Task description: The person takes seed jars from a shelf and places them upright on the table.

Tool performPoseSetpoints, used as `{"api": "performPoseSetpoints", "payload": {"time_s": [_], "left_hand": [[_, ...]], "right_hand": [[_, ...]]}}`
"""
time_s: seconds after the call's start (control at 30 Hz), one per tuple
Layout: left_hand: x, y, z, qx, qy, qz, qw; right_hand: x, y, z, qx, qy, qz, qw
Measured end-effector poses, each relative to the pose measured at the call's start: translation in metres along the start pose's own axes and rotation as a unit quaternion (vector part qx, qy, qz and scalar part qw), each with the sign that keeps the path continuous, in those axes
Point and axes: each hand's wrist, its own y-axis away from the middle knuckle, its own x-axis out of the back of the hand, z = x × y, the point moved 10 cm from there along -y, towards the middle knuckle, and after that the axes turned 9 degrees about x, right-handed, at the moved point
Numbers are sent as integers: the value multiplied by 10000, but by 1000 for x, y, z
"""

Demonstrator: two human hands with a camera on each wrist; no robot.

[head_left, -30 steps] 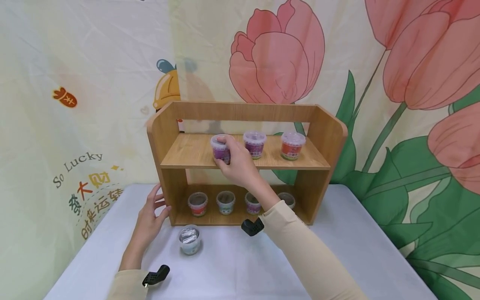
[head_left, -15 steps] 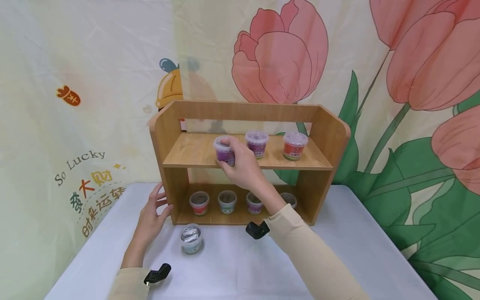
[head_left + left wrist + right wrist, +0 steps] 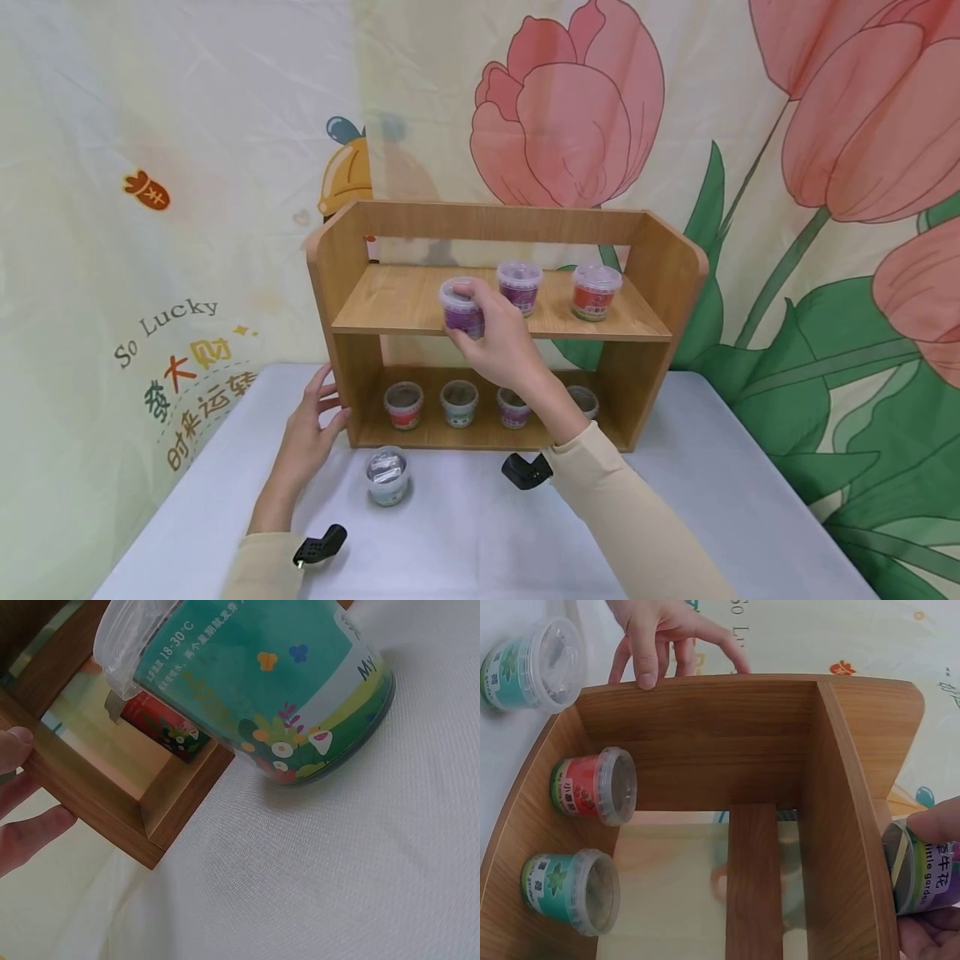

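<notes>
My right hand point(image 3: 501, 337) grips a lidded plastic cup with a purple label point(image 3: 462, 308) between thumb and fingers. The cup is at the front edge of the upper board of a wooden two-tier shelf point(image 3: 502, 327); in the right wrist view the base of this cup point(image 3: 904, 866) shows just past the board's edge. My left hand point(image 3: 309, 429) touches the shelf's left side panel, thumb at its front edge and fingers spread along the outside. A teal-labelled cup with a clear lid point(image 3: 387, 477) stands on the table before the shelf, close by the left hand.
On the upper board stand another purple cup point(image 3: 519, 287) and a red cup point(image 3: 596, 292). Below, a red cup point(image 3: 403, 406), a teal cup point(image 3: 459, 403), a purple cup point(image 3: 513, 408) and a partly hidden cup point(image 3: 583, 401) form a row. White cloth point(image 3: 450, 533) covers the table.
The right hand has brought the purple cup forward and slightly right, to the upper board's front edge. The left hand stays at the side panel. The head view has shifted a little.
</notes>
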Motion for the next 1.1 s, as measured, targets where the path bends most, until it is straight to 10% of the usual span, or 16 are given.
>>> {"api": "performPoseSetpoints", "payload": {"time_s": [1.1], "left_hand": [[1,-2,0,-17,15,-15,10000]], "right_hand": [[-7,68,6,-141,-507,125,9985]]}}
